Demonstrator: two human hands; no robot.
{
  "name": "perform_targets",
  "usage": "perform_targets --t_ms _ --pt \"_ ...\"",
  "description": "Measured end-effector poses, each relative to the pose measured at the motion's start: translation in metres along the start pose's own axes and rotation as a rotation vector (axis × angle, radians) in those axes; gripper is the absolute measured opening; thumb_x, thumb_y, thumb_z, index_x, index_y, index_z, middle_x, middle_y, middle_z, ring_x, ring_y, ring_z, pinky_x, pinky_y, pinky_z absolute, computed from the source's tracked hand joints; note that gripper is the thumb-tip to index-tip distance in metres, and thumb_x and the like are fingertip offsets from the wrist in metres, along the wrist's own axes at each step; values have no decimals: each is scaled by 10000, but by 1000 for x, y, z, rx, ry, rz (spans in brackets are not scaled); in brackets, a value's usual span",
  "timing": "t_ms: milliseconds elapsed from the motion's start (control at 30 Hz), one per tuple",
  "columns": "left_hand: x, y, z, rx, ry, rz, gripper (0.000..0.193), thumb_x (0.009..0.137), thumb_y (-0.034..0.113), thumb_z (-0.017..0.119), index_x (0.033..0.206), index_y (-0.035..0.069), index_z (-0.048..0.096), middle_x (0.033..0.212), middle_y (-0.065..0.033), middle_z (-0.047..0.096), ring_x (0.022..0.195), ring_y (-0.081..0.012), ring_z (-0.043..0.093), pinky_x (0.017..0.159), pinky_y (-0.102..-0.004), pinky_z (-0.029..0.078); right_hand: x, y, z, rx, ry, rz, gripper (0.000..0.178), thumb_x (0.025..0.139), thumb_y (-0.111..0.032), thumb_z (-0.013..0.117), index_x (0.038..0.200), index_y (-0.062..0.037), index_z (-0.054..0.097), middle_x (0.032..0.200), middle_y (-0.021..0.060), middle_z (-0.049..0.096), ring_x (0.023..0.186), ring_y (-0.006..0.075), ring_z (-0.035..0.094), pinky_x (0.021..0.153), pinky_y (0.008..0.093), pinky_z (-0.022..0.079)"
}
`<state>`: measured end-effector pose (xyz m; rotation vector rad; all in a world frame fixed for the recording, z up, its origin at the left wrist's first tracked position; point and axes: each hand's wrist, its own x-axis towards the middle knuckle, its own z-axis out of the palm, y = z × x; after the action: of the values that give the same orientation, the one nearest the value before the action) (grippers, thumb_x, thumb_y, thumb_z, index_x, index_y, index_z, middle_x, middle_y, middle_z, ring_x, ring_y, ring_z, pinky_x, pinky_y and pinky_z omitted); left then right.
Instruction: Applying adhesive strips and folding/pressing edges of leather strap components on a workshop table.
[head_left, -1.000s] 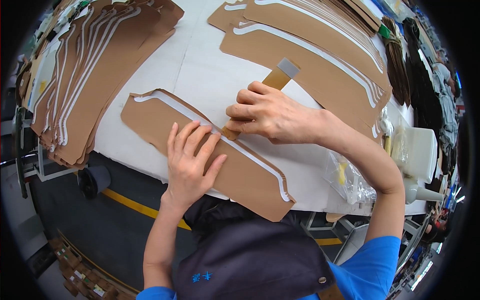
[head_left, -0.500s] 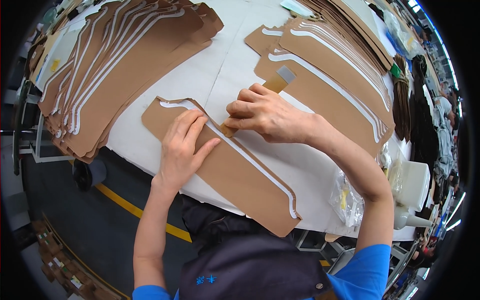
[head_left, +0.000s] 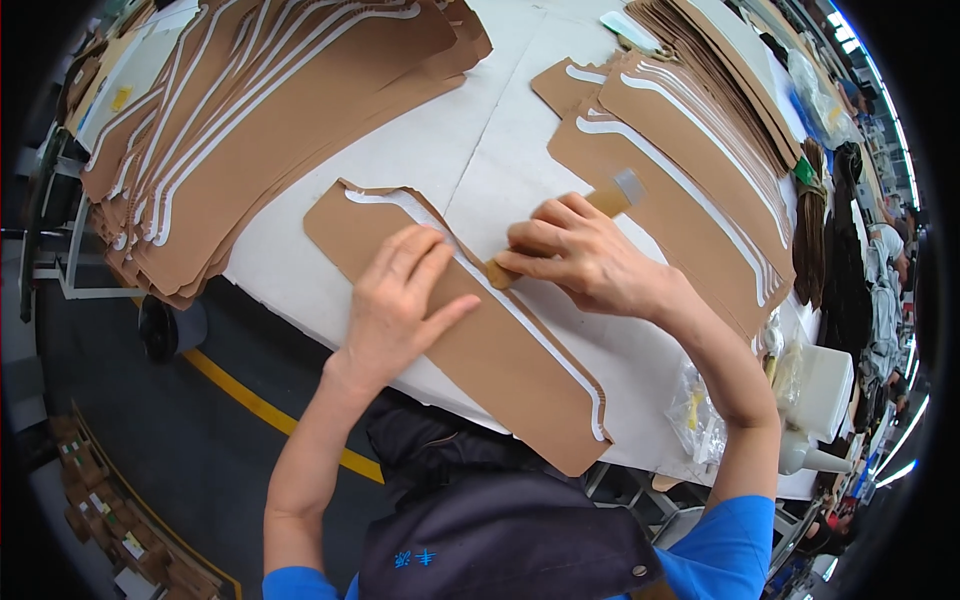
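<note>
A brown leather-like panel [head_left: 480,365] lies slantwise on the white table in front of me. A white strip [head_left: 545,338] runs along its far right edge, curving at both ends. My left hand [head_left: 395,305] rests flat on the panel, fingers stretched beside the strip and thumb spread. In my right hand [head_left: 590,260] is a flat tan tool [head_left: 612,197] with a grey end pointing up and away. Its lower tan tip touches the panel's edge beside the strip, near the left fingertips. The fingers hide the tool's middle.
Brown panels with white strips lie fanned in a left stack [head_left: 290,130] and a right stack [head_left: 680,175]. At the right edge are a clear plastic bag [head_left: 695,410], a white container [head_left: 815,390] and a bottle with a spout [head_left: 800,452]. A dark bin [head_left: 170,328] stands on the floor.
The panel, both hands and the tool appear farther right in the picture, as do the stacks. The right hand and tool have slid slightly along the panel's edge toward me.
</note>
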<state>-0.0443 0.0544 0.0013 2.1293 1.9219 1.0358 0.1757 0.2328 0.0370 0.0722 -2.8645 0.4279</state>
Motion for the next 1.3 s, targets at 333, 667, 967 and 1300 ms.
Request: perform_targets --t_ms 333,667,967,1300 --pt "3 4 -7 198 13 32 532 805 244 901 1226 -7 693 1347 -149 632 1294 -368 599 1059 -465 528 17 7 3 -13 19 -21 404 769 7 722 1154 -115 744 1183 35 643 1042 240 586 918 383 466" --pt "4 -19 -12 154 -1 -72 594 813 341 898 1274 24 697 1385 -156 602 1336 -371 560 1108 -491 486 36 22 9 -9 20 -63 401 778 1 736 1159 -121 762 1192 35 653 1060 237 587 917 379 465" --pt "7 -24 -14 133 10 -87 649 784 386 914 1255 5 681 1361 -147 613 1320 -360 569 1107 -484 489 60 35 14 -33 24 -75 393 778 -5 742 1148 -135 779 1184 24 661 1070 232 591 931 381 461" --pt "9 -19 -14 145 11 -139 635 760 378 935 1231 30 691 1384 -139 587 1341 -354 537 1125 -491 459 82 51 21 -32 60 -96 382 786 2 732 1133 -146 795 1161 20 665 1057 230 591 932 377 474"
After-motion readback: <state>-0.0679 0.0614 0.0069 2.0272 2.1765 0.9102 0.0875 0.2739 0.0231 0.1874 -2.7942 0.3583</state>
